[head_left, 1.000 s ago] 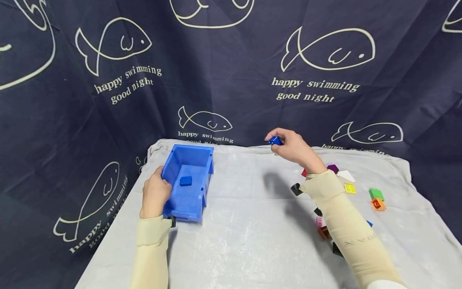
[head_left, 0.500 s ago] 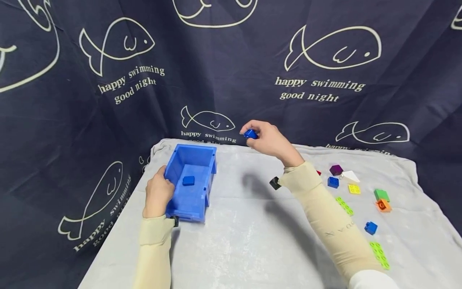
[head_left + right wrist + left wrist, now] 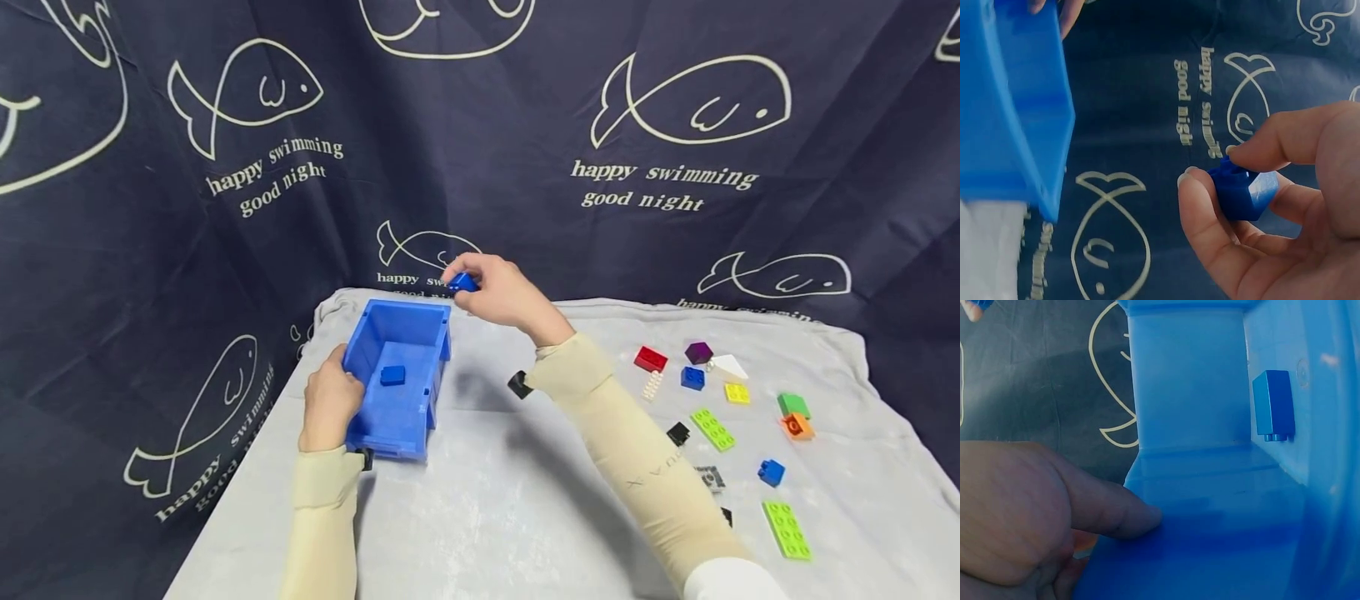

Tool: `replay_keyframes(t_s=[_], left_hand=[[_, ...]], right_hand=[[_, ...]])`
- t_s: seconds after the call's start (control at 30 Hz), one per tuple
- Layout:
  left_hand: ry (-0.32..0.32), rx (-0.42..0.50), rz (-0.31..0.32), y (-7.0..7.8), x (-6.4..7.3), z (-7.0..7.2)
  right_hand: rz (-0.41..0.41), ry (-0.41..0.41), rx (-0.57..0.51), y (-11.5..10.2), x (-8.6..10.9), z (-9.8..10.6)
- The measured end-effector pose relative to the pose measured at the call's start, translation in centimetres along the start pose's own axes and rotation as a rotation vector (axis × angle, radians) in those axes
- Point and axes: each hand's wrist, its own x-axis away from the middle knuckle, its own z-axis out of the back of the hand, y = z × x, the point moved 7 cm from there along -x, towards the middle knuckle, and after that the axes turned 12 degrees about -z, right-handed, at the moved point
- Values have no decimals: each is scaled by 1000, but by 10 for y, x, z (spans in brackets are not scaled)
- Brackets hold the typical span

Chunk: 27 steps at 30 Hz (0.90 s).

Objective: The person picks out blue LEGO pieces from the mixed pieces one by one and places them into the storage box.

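A blue plastic bin (image 3: 397, 421) stands at the left of the table, with one blue building brick (image 3: 392, 375) lying on its floor. My left hand (image 3: 331, 400) grips the bin's left wall; in the left wrist view the thumb (image 3: 1116, 509) lies over the inside of that wall. Up in the air, just right of the bin's far end, my right hand (image 3: 504, 292) pinches a second blue brick (image 3: 462, 283). The right wrist view shows this brick (image 3: 1241, 192) between thumb and fingers, its studs partly covered by the fingertips.
Loose bricks lie scattered on the right of the grey-white cloth: red (image 3: 650, 359), purple (image 3: 699, 353), yellow (image 3: 737, 393), orange (image 3: 797, 427), and light green (image 3: 787, 530) among them. My right forearm partly hides a grey piece (image 3: 710, 477). A dark fish-print curtain (image 3: 517, 125) hangs behind the table.
My right hand has moved left with the blue brick, from mid-table to near the bin. Its forearm has uncovered several bricks on the right. The left hand keeps its hold on the bin.
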Motion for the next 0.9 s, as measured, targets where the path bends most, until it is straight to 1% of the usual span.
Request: replay_keyframes(t_s=[0.07, 0.2, 0.33, 0.5, 0.77, 0.9], left_hand=[[2, 2, -3, 0, -1, 0], [-3, 2, 4, -1, 0, 1], [-9, 1, 13, 0, 0, 1], [-22, 1, 24, 1, -2, -1], [-33, 8, 30, 0, -3, -1], [-24, 8, 29, -2, -4, -1]], right_hand=[[8, -7, -8, -8, -2, -8], [0, -54, -77, -18, -6, -26], [-11, -112, -158, -26, -9, -46], [-37, -138, -210, -32, -15, -65], [-124, -137, -277, -36, -24, -86], [-156, -130, -271, -37, -29, -97]])
